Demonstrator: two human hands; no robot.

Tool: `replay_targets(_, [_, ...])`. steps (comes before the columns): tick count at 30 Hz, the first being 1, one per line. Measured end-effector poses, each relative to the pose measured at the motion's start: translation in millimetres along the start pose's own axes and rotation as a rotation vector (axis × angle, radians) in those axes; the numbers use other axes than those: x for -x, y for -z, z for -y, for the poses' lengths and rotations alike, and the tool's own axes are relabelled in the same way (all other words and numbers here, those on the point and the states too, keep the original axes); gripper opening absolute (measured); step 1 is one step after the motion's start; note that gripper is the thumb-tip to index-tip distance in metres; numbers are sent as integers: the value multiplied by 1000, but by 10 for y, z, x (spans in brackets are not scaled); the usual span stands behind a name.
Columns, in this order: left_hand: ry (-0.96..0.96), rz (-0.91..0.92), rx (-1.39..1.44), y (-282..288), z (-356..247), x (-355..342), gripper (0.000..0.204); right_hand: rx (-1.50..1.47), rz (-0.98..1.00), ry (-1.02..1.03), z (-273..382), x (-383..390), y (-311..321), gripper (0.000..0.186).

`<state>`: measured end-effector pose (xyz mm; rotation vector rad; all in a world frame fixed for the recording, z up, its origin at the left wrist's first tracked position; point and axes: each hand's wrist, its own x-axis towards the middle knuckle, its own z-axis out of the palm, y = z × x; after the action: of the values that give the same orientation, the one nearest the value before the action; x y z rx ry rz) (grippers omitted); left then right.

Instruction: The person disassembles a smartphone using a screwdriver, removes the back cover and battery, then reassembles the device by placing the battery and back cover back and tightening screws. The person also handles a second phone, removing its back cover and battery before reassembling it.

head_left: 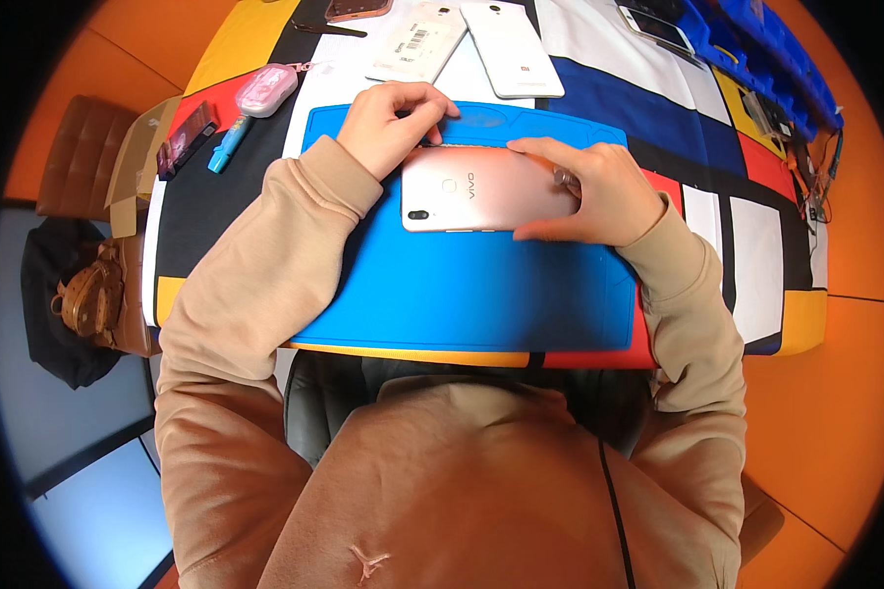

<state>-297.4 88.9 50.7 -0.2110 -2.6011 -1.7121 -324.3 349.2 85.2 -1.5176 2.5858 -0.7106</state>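
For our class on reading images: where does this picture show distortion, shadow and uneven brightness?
Head view: fisheye distortion bows the sides of the tablecloth, and the picture's corners go black; a soft shadow darkens the blue mat below the right hand; the pink phone looks darker toward that hand.

Pink phone [491,191]: screen side hidden, back facing up; right end covered by right hand [607,191]. Left hand [388,123] curled at phone's upper edge — whether fingertips touch it, cannot tell. Blue mat [462,294] partly hidden under phone and left sleeve [265,265]. Brown phone [358,8] and blue bins [761,61] cut off by upper edge; bins' contents unclear. Tangled items [810,182] at tabletop's [756,265] right side — too small to name.
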Motion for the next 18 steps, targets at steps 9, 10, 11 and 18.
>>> replay_targets(9, [-68,-90,-105,2,-43,18,24,50,-244,84,-2,-19,-140,49])
replay_targets(10, [-67,-99,-124,-1,-54,19,23,43,-274,34,-25,-29,-138,41])
replay_targets(11, [-62,-104,-151,-9,-68,26,21,35,-302,-16,-49,-39,-130,34])
replay_targets(18, [-464,34,-719,-157,-240,220,53,59,-293,-256,-162,-48,-12,14])
